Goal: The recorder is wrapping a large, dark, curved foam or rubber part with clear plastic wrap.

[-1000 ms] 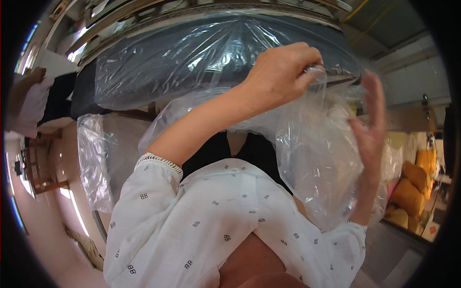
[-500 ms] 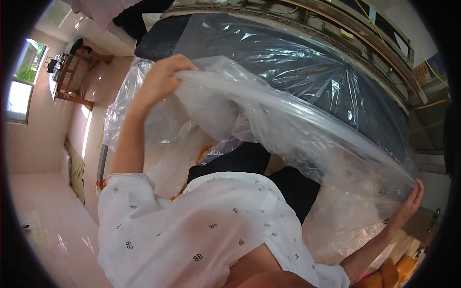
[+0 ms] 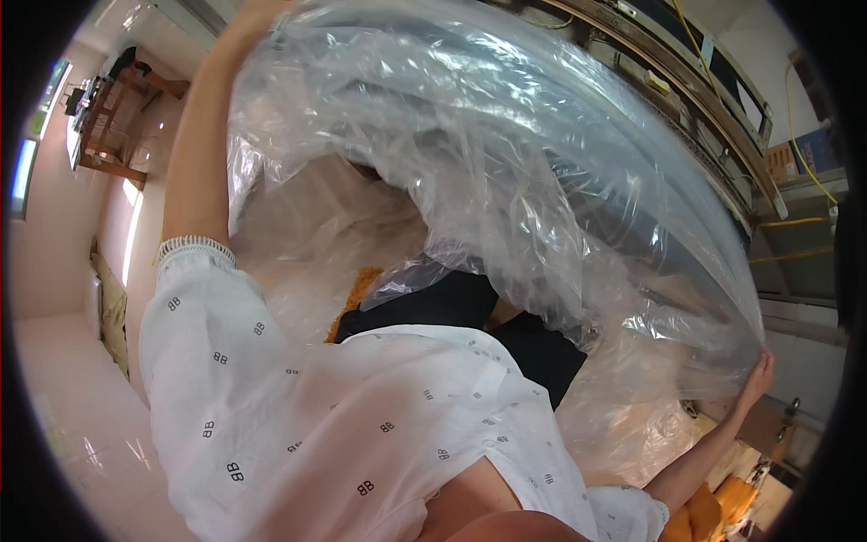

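Observation:
A wide sheet of clear plastic film (image 3: 506,172) spreads in front of me, creased and glossy, its loose folds hanging down over my black trousers (image 3: 433,305). My left hand (image 3: 264,13) is raised far out at the upper left, closed on the sheet's far edge; the frame's top cuts off part of it. At the right, the fingers of my right hand (image 3: 760,372) pinch the sheet's other end. Between the hands the edge bows outward in a taut curve. The dark surface beyond shows only dimly through the film.
A long metal and wood frame (image 3: 713,117) runs along the far right side, with a small yellow block (image 3: 657,83) on it. Yellow cords (image 3: 795,135) hang near a cardboard box (image 3: 781,164). A wooden stand (image 3: 113,135) is at the left; orange cloth (image 3: 727,506) lies at the lower right.
My left hand has moved up and away, lifting the film's edge over the dark surface. The right hand has shifted slightly left and down, still gripping the film.

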Action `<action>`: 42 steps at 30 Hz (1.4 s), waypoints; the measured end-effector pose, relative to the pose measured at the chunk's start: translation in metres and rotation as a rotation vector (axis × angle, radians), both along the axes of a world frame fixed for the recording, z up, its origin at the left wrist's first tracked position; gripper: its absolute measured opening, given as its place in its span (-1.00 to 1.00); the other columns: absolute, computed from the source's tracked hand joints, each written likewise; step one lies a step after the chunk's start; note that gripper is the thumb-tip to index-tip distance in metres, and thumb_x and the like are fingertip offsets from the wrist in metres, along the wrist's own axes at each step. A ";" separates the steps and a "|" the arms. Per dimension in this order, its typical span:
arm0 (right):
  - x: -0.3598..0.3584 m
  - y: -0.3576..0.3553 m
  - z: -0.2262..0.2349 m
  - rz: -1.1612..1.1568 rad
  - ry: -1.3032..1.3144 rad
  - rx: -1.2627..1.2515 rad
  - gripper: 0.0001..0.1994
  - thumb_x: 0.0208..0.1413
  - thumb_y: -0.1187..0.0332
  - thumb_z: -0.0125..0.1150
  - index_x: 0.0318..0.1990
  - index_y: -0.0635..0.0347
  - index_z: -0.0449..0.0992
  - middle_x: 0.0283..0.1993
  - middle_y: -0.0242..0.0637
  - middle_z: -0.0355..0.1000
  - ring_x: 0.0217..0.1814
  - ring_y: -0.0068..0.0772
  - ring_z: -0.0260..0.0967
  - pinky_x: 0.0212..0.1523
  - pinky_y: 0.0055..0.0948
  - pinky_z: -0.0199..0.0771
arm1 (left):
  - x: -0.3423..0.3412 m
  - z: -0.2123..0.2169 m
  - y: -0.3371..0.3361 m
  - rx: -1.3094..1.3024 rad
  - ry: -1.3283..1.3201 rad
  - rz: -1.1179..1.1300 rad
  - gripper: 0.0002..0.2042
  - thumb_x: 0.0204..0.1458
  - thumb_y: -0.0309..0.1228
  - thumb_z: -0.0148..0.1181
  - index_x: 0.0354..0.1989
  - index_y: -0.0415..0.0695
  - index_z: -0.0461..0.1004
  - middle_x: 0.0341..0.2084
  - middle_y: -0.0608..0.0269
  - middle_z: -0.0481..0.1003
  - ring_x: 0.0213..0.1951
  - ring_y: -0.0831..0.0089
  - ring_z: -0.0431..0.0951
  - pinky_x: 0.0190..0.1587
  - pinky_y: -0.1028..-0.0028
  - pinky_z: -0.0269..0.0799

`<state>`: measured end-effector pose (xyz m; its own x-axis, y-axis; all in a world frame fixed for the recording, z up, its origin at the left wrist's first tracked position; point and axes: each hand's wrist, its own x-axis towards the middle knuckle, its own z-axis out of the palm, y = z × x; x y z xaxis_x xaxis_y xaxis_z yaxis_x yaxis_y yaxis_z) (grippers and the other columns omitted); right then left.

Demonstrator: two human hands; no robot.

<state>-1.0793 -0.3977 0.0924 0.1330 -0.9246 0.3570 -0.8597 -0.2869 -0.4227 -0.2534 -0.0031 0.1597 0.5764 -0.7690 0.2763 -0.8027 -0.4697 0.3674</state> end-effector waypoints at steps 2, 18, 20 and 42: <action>-0.019 -0.013 -0.002 -0.046 0.110 0.064 -0.66 0.16 0.19 -0.17 -0.21 0.31 0.40 -0.29 -0.24 0.36 -0.22 -0.39 0.23 -0.11 -0.50 0.19 | -0.036 -0.024 -0.033 -0.438 -0.057 -0.004 -0.80 -0.17 -0.37 0.13 -0.42 -0.25 0.49 -0.54 0.11 0.51 -0.48 0.34 0.49 -0.42 0.37 0.34; -0.089 -0.082 -0.044 -0.326 0.456 0.135 -0.54 0.15 0.05 -0.19 -0.15 0.29 0.46 -0.17 -0.13 0.44 -0.18 -0.11 0.37 -0.13 -0.32 0.31 | -0.181 -0.135 0.012 0.240 0.230 -0.583 -0.66 -0.19 -0.33 0.24 -0.17 -0.13 0.43 -0.43 0.25 0.42 -0.39 0.30 0.44 -0.32 0.39 0.37; -0.106 -0.109 -0.060 -0.288 0.208 0.197 -0.58 0.15 0.08 -0.16 -0.19 0.27 0.47 -0.26 -0.22 0.43 -0.27 -0.26 0.36 -0.22 -0.40 0.32 | -0.169 -0.125 0.006 0.299 0.475 -0.587 -0.76 -0.16 -0.38 0.21 -0.30 -0.18 0.45 -0.46 0.23 0.44 -0.42 0.37 0.45 -0.34 0.44 0.35; 0.008 -0.077 -0.061 0.063 -0.125 0.081 -0.77 0.16 0.13 -0.06 -0.34 0.06 0.39 -0.52 -0.62 0.14 -0.58 -0.75 -0.09 -0.59 -0.67 -0.10 | -0.032 -0.110 -0.039 -0.085 0.333 0.225 -0.75 -0.14 -0.21 0.17 -0.43 -0.16 0.53 -0.59 0.24 0.48 -0.51 0.48 0.44 -0.37 0.51 0.32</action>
